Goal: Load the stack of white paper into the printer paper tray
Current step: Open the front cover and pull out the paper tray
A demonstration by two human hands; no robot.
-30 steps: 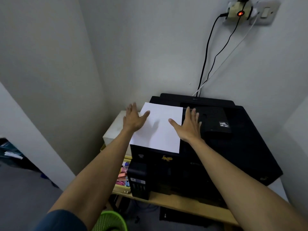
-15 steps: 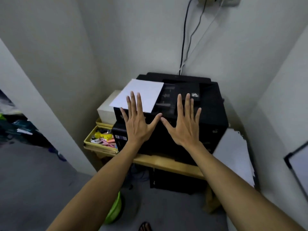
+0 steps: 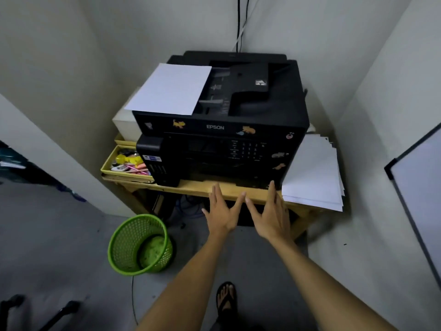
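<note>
Both hands, left hand [image 3: 223,212] and right hand [image 3: 270,215], hover flat with each grip apart and holding nothing before the Epson printer [image 3: 222,130], presumably to open its front tray, while the white paper stack [image 3: 170,88] lies on the printer's top left.

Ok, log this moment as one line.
left hand: open, empty | right hand: open, empty | both low before printer | white paper: on printer top | tray: not seen open
</note>
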